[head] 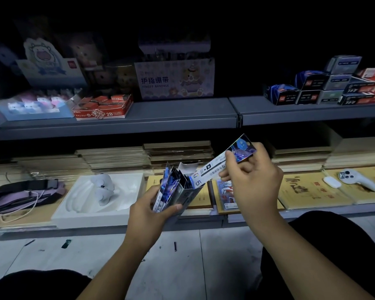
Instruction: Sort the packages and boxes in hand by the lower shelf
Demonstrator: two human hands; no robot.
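We see a long pack held up in the air, tilted, with its shiny blue top end high and to the right. Its low end dips into the open box. Our right hand pinches the pack near its top, with thumb and fingers curled around it. The blue tip sticks out past the fingers.

Our left hand grips the box from below, with the thumb across its front. The box is held up and leans a little to the right. More packs stand inside it, and their tops poke out of the open mouth.

Both hands are up above the floor, in front of the low shelf. There is open air all around the pack. The edge of the top shelf is well above it.

Behind the box lie yellow books. To the left a white tray sits on the low shelf, near the box but not touching it. A white controller lies far to the right. On the top shelf we see a 2B box and a bandage box.
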